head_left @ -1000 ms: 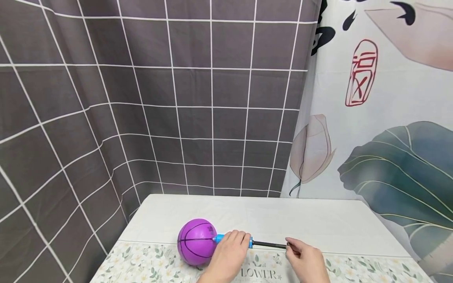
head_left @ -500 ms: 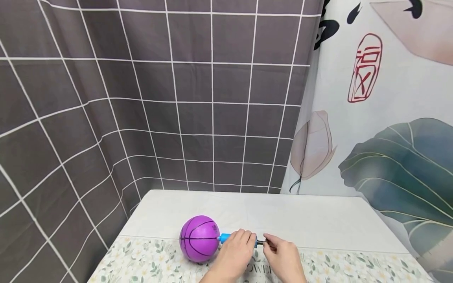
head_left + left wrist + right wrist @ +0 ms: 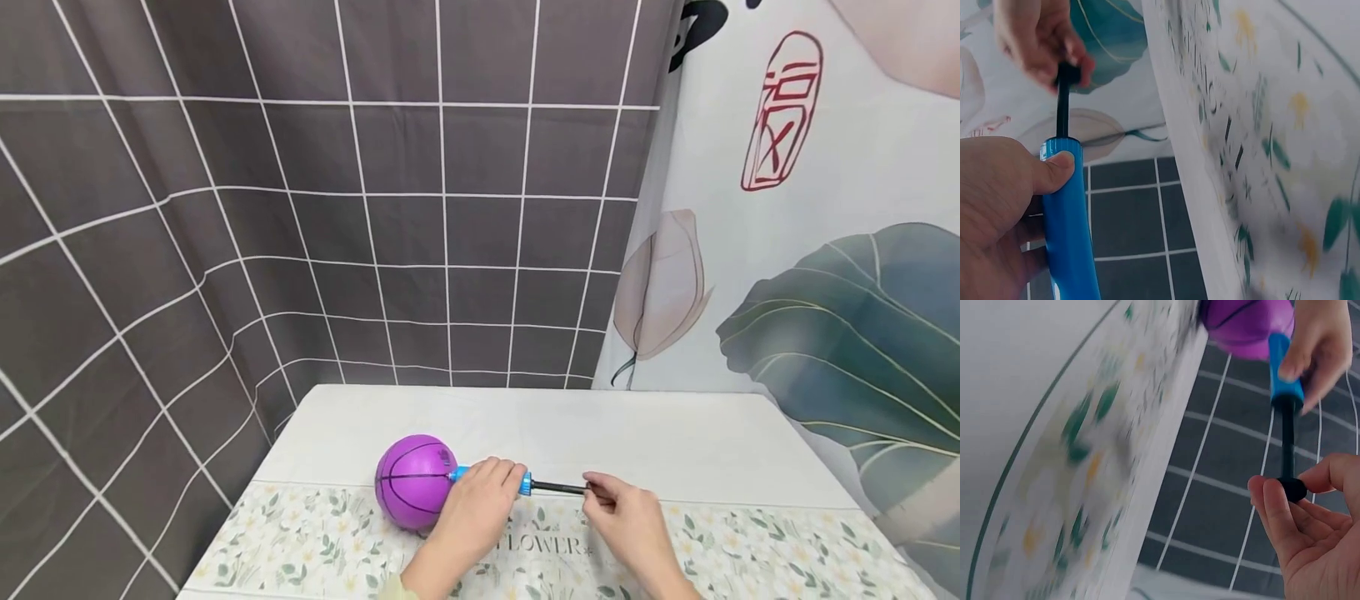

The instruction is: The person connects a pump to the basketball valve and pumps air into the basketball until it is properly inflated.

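A purple ball (image 3: 411,487) with black basketball lines sits on the table at left centre. Against its right side is the tip of a hand pump with a blue barrel (image 3: 1071,219). My left hand (image 3: 480,508) grips that barrel, thumb along it near the collar. The black pump rod (image 3: 1288,440) stands well out of the barrel. At the rod's far end, my right hand (image 3: 626,517) pinches the black end knob (image 3: 1292,489) between thumb and fingers. Part of the barrel is hidden under the left hand in the head view.
The table (image 3: 540,425) carries a white cloth with a floral, lettered front band. Behind it hangs a dark grid-patterned curtain (image 3: 405,225). To the right is a white curtain (image 3: 705,167) printed with large leaves.
Half a second ago my right hand had pushed the rod nearly into the barrel; now it has drawn it out to the right again. The left hand still holds the barrel.
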Tool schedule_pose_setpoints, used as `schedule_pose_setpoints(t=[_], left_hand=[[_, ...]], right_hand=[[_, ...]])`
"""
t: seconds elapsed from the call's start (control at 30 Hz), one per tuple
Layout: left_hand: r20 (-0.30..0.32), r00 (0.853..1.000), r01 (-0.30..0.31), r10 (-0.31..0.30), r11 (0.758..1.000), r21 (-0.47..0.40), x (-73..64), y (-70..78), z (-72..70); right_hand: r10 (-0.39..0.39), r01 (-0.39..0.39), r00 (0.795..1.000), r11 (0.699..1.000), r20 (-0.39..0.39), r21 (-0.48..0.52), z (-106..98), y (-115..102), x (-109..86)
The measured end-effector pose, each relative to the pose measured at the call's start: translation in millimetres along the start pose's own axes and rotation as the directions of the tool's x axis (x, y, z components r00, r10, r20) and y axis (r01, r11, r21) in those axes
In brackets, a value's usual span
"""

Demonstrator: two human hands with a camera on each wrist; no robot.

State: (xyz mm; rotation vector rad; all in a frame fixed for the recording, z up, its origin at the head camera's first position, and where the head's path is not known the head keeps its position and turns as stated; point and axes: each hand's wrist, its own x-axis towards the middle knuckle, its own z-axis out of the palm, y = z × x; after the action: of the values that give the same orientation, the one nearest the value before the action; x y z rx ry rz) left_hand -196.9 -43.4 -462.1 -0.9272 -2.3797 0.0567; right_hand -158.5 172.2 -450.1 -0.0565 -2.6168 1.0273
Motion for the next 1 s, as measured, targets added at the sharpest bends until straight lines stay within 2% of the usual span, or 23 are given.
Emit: schedule_pose_setpoints(t=[0.2, 0.37, 0.5, 0.73, 0.9, 1.0], left_hand=[[0.007, 1.000, 0.017, -0.017, 1.000, -0.019, 3.3, -5.6, -2.6], [0.007, 1.000, 0.013, -0.013, 1.000, -0.020, 4.3, -4.5, -2.2], [0.010, 1.000, 0.020, -0.020, 1.000, 0.000, 5.2, -5.7, -1.5], [0.026, 1.000, 0.007, -0.008, 0.999, 0.035, 7.8, -3.7, -1.5], [-0.005, 1.000, -0.028, 0.028, 0.999, 0.043, 8.4, 5.3, 1.0], [-0.025, 0.999, -0.043, 0.044, 0.998, 0.052, 9.7, 10.5, 4.0]], right_hand=[[0.067, -0.067, 0.998, 0.998, 0.006, -0.019, -21, 16, 4.9], [0.069, -0.069, 0.998, 0.998, 0.002, 0.000, -24, 18, 5.4], [0.064, -0.064, 0.998, 0.998, 0.006, 0.004, -21, 15, 6.7], [0.002, -0.004, 0.999, 0.999, -0.036, -0.054, -10, 3, 7.5], [-0.022, 0.021, 0.999, 0.998, -0.030, -0.057, 2, -10, 5.0], [-0.062, 0.061, 0.998, 0.997, -0.032, -0.046, 11, -16, 3.1]])
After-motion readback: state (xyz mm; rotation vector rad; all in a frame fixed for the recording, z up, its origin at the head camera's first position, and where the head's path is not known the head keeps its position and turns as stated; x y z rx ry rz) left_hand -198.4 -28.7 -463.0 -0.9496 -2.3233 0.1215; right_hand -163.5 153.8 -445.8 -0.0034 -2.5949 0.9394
